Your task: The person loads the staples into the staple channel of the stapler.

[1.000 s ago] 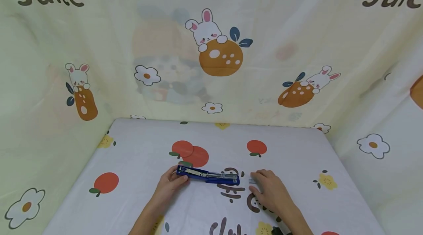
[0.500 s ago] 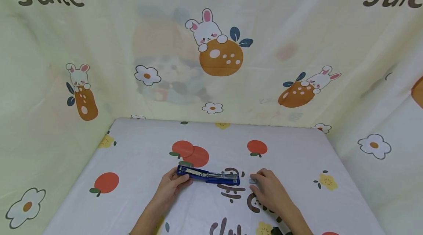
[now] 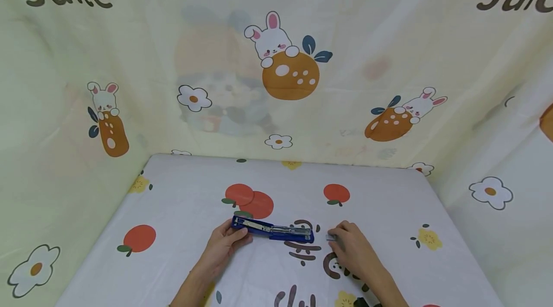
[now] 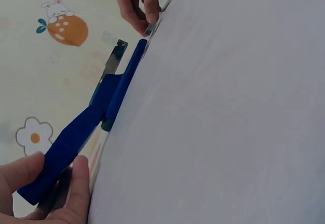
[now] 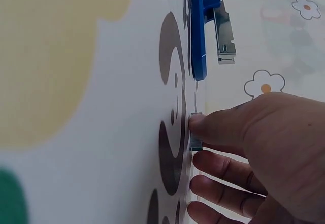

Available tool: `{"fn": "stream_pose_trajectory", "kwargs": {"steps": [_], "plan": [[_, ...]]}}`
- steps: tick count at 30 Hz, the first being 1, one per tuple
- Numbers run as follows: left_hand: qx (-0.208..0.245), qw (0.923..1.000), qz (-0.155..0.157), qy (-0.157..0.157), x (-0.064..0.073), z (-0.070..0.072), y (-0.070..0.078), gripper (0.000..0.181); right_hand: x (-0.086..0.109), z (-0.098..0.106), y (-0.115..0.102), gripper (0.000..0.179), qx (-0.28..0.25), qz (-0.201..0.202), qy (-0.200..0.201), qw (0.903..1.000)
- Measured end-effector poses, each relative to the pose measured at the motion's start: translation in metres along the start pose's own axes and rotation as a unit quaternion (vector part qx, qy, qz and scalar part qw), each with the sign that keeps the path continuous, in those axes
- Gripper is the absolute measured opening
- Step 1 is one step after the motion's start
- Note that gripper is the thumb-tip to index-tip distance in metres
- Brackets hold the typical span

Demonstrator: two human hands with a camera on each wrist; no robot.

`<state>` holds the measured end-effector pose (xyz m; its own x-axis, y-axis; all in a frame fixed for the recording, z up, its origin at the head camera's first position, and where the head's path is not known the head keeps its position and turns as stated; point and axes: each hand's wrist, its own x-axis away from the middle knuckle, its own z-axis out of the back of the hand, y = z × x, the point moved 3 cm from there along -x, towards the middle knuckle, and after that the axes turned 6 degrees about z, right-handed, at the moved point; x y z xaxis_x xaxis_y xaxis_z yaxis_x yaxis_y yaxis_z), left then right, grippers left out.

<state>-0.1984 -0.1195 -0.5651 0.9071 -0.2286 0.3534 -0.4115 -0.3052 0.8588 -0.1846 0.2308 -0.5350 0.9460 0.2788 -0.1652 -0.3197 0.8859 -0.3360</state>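
Observation:
A blue stapler (image 3: 291,234) lies opened out, its top arm swung back to the left and the metal magazine (image 5: 223,31) showing above the base. My left hand (image 3: 223,243) holds the end of that arm between thumb and fingers, as the left wrist view (image 4: 66,158) of the blue arm shows. Right of the base, a short silver strip of staples (image 5: 196,141) rests at the cloth, pinched by my right hand (image 3: 352,247). The thumb covers part of the strip. A small gap separates it from the stapler's front end.
A white cloth printed with red fruit (image 3: 255,205), yellow flowers (image 3: 428,239) and dark lettering covers the table. Pale curtains (image 3: 216,57) with rabbit and orange prints close in the back and both sides. A dark object (image 3: 361,302) shows at the bottom edge beside my right forearm.
My right fingers have drawn in a little on the staples, so less of the strip shows. The left hand and the stapler stay in place; the view shifts slightly.

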Motion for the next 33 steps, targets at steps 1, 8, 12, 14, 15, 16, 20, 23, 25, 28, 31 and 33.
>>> {"fn": "stream_pose_trajectory", "kwargs": {"steps": [1, 8, 12, 14, 15, 16, 20, 23, 25, 28, 31, 33], "plan": [[0.002, 1.0, 0.0, 0.0, -0.0001, 0.0004, -0.0005, 0.06, 0.0001, -0.0002, 0.0, 0.022, 0.001, -0.001, 0.0, 1.0], [0.011, 0.9999, -0.005, 0.002, -0.0005, 0.0026, -0.0027, 0.059, 0.0007, 0.0013, -0.0018, 0.019, 0.002, -0.001, 0.002, 1.0], [0.011, 0.9999, -0.008, 0.004, -0.0003, 0.0026, -0.0027, 0.059, 0.0001, 0.0013, -0.002, 0.018, 0.002, -0.003, 0.001, 1.0], [0.012, 0.9999, -0.008, 0.004, -0.0005, 0.0026, -0.003, 0.059, 0.0001, 0.0014, -0.0019, 0.017, 0.002, -0.004, 0.0, 1.0], [0.011, 0.9999, -0.009, 0.003, -0.0005, 0.0024, -0.003, 0.059, 0.0001, 0.0013, -0.0017, 0.017, 0.003, -0.004, -0.001, 1.0], [0.013, 0.9999, -0.007, 0.005, -0.0008, 0.0024, -0.0034, 0.058, 0.0002, 0.0014, -0.0017, 0.017, 0.004, -0.004, 0.001, 1.0], [0.014, 0.9999, -0.009, 0.004, -0.0016, 0.0021, -0.004, 0.058, 0.0004, 0.0019, -0.0017, 0.016, 0.005, 0.001, 0.009, 0.9999], [0.016, 0.9998, -0.01, 0.005, -0.0025, 0.0021, -0.0043, 0.059, 0.0002, 0.0027, -0.0024, 0.015, 0.003, 0.001, 0.014, 0.9999], [0.016, 0.9998, -0.011, 0.006, -0.003, 0.0022, -0.004, 0.059, -0.0002, 0.0031, -0.003, 0.015, -0.001, -0.002, 0.013, 0.9999], [0.013, 0.9998, -0.011, 0.008, -0.0038, 0.0026, -0.0036, 0.059, -0.001, 0.0034, -0.0039, 0.015, -0.011, -0.011, 0.007, 0.9998], [0.008, 0.9999, -0.013, 0.007, -0.0037, 0.0027, -0.0032, 0.059, -0.0018, 0.0031, -0.0046, 0.016, -0.019, -0.014, 0.005, 0.9997], [0.006, 0.9999, -0.014, 0.004, -0.0032, 0.0027, -0.0031, 0.059, -0.0021, 0.0029, -0.0052, 0.015, -0.02, -0.013, 0.007, 0.9997]]}}
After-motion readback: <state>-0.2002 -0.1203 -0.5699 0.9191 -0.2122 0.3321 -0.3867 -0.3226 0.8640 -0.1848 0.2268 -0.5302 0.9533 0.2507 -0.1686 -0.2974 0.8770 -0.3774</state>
